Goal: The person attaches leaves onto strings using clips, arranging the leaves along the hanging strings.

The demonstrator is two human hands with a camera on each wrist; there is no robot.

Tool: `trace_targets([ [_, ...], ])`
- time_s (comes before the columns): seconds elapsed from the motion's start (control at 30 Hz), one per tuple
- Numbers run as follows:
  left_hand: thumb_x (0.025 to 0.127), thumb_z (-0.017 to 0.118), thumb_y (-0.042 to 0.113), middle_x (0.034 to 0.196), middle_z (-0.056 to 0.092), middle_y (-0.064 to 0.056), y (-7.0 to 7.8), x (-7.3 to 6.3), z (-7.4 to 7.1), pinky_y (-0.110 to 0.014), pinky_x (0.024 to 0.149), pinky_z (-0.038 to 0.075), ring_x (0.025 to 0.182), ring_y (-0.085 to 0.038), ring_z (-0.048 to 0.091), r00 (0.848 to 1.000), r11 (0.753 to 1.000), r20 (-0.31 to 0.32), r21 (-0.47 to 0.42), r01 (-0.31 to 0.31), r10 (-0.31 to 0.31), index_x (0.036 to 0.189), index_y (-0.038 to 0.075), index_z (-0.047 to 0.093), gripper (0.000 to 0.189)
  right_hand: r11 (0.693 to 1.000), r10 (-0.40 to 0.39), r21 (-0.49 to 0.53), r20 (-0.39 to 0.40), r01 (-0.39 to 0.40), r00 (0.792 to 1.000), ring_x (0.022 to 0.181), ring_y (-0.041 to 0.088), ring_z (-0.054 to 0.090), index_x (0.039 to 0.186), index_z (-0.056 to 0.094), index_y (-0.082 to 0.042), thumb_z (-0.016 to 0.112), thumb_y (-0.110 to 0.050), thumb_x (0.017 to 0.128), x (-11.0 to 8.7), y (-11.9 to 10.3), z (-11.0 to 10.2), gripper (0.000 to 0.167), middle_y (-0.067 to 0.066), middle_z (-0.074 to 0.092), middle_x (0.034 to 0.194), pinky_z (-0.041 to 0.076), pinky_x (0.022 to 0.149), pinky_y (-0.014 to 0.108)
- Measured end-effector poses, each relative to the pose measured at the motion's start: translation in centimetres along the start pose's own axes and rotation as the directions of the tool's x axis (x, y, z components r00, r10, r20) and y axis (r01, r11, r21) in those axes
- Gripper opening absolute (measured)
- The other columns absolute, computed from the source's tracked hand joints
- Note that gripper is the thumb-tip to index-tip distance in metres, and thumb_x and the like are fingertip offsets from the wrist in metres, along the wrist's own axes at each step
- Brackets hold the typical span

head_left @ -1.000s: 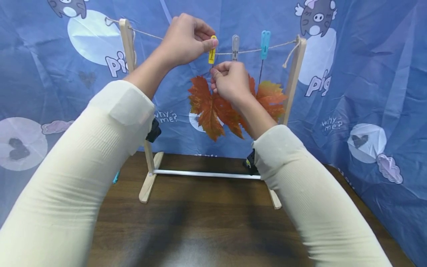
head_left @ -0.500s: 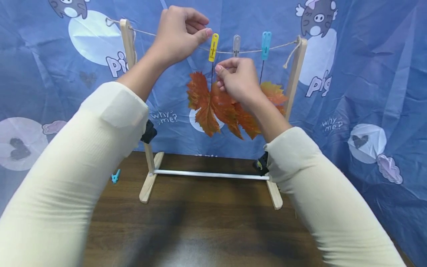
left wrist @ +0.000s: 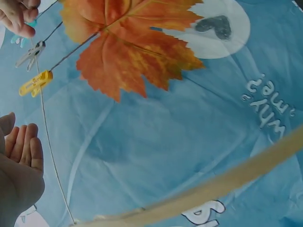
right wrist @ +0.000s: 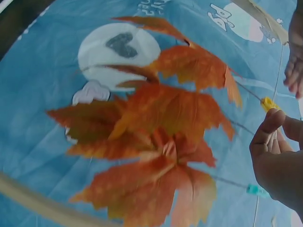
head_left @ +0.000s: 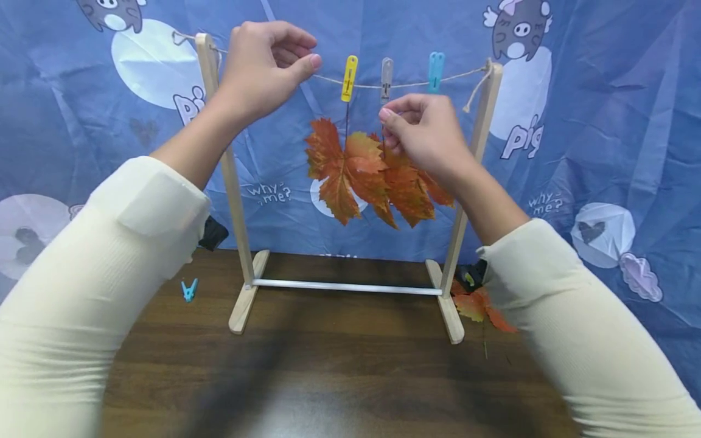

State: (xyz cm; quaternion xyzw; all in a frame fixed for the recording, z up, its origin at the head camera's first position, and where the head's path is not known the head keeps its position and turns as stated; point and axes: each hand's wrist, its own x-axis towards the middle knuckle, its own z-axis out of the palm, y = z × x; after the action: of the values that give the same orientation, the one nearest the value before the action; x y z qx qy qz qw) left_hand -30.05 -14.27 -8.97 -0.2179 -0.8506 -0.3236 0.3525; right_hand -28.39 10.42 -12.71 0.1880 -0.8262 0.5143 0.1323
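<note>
Three clothespins, yellow [head_left: 348, 79], grey [head_left: 386, 73] and light blue [head_left: 435, 70], sit on a string [head_left: 467, 75], with orange artificial maple leaves [head_left: 342, 176] hanging below by dark stems. My left hand [head_left: 260, 70] is raised left of the yellow clothespin, fingers loosely bent and nothing in them. Just below the grey clothespin, my right hand [head_left: 429, 131] has its fingers loosely curled, thumb tip overlapping the middle leaf's stem. It covers part of the leaves at right. In the right wrist view the leaves [right wrist: 170, 113] overlap one another, left of the fingers.
A wooden frame [head_left: 232, 201] with a white lower bar [head_left: 345, 286] carries the string and stands on a brown table [head_left: 350, 365]. A light blue clothespin [head_left: 189, 289] lies at left. Another maple leaf [head_left: 475, 304] rests beside the right foot. Blue printed cloth [head_left: 285, 225] hangs behind.
My left hand has let go of the yellow clothespin and moved left. My right hand has left that leaf's stem and moved right, uncovering more of the first leaf.
</note>
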Motion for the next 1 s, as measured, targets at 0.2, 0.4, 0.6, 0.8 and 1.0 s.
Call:
trace_targets([
  [0.2,0.098,0.071,0.026,0.109,0.075,-0.013,-2.0,-2.8,-1.2,-0.017,0.081,0.051,0.086,-0.002,0.065,1.0,0.999,-0.012,-0.054,-0.009,0.008,0.12,0.003,0.074,0.032,0.994,-0.069,-0.086,0.024,0.071,0.997,0.074,0.021,0.065,0.118,0.071,-0.001,0.063,-0.026,0.103,-1.4,1.0,-2.2,0.031,0.016,0.071,0.093,0.058,0.067,0.029],
  [0.4,0.097,0.072,0.029,0.107,0.076,-0.014,-4.6,-6.4,-2.4,-0.016,0.073,0.047,0.082,0.005,0.063,1.0,0.999,-0.021,-0.05,0.021,-0.022,0.118,0.006,0.075,0.031,0.976,-0.117,-0.185,0.016,0.118,0.993,0.073,0.019,0.068,0.117,0.071,0.001,0.063,-0.027,0.103,-3.9,2.9,-5.5,0.032,0.007,0.074,0.086,0.057,0.062,0.024],
  [0.6,0.094,0.076,0.029,0.093,0.078,0.004,-8.2,-10.5,-3.6,-0.014,0.064,0.044,0.075,0.009,0.063,0.993,0.994,-0.061,-0.036,0.101,-0.103,0.113,0.007,0.078,0.029,0.955,-0.154,-0.256,0.004,0.15,0.988,0.068,0.011,0.068,0.112,0.073,0.002,0.066,-0.023,0.102,-6.7,6.1,-8.9,0.028,-0.006,0.074,0.079,0.055,0.058,0.021],
  [0.8,0.095,0.075,0.027,0.082,0.067,0.031,-12.5,-14.8,-3.8,-0.01,0.06,0.044,0.07,0.01,0.062,0.981,0.984,-0.071,-0.037,0.176,-0.178,0.112,0.003,0.077,0.03,0.934,-0.129,-0.335,-0.006,0.12,0.992,0.061,0.007,0.064,0.108,0.074,-0.001,0.068,-0.019,0.101,-9.5,10.2,-11.3,0.02,-0.004,0.071,0.073,0.051,0.053,0.02],
  [1.0,0.095,0.075,0.026,0.084,0.072,0.022,-16.2,-18.7,-3.2,-0.009,0.059,0.044,0.068,0.013,0.06,0.967,0.967,-0.038,0.008,0.254,-0.253,0.112,0.003,0.077,0.029,0.913,-0.087,-0.396,0.032,0.092,0.996,0.062,0.009,0.063,0.108,0.074,-0.004,0.067,-0.021,0.102,-11.7,15.0,-12.2,0.02,0.003,0.071,0.075,0.051,0.054,0.021],
])
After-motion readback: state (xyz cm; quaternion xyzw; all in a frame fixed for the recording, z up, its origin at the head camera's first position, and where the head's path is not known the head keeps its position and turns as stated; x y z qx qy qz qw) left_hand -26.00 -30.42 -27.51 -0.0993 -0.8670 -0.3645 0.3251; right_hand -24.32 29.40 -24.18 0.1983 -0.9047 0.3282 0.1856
